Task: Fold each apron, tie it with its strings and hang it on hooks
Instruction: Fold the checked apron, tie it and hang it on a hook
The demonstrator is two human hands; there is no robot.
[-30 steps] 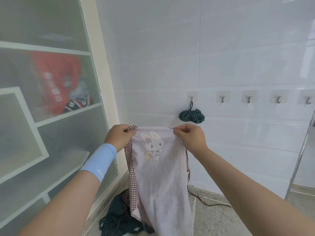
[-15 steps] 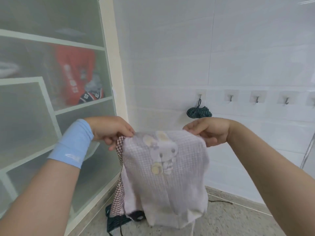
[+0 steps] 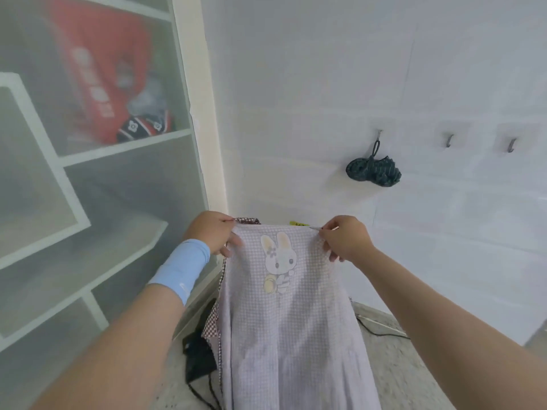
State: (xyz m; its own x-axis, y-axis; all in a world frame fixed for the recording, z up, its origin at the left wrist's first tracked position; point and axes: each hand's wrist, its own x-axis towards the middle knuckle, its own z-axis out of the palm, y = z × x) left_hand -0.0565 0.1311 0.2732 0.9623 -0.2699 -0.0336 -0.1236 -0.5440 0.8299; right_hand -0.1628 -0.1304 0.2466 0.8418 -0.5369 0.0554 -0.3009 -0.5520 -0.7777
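On the wall hooks (image 3: 450, 140), one dark tied bundle (image 3: 373, 172) already hangs; the other hooks look free. Pale bunny apron (image 3: 290, 306) hangs unfolded and untied in front of the person, left hand (image 3: 213, 232) and right hand (image 3: 343, 241) pinching its top corners, fingers curled tight; more dark cloth (image 3: 199, 361) waits on the floor.

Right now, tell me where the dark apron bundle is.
Head view, right of centre: the dark apron bundle hangs on the leftmost hook, above and right of the bunny apron, left of two bare hooks.
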